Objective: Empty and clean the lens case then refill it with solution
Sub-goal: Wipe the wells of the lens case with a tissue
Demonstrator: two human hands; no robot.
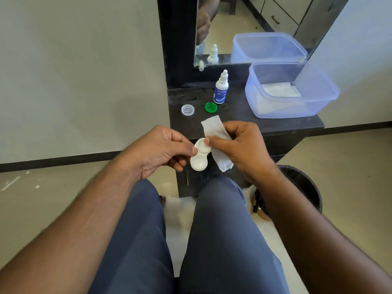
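Nearest the camera, above the person's knees, the left hand (161, 149) pinches the lens case (199, 157) at its waist between thumb and fingers, so both of its 2 open wells face up and stay reachable. The right hand (239, 145) grips a folded white tissue (214, 132), fingers curled round it, with the thumb tip touching the rim of the farther well; that placement suits wiping the well dry, so the cleaning step looks under way and the refill not yet begun. Both wells look pale and bare, though whether any liquid is left is too fine to tell.

Just beyond the hands, on the dark counter (244, 117), lie the 2 caps, 1 clear (188, 109) and 1 green (211, 107), set aside near each other, probably so they can go back on quickly. Behind the green cap the solution bottle (221, 88) stands upright, within easy reach for refilling. To its right sits a translucent blue tub (318, 107) with white paper inside. A black bin (305, 183) stands on the floor by the right forearm, handy for the used tissue. A mirror (222, 39) backs the counter.
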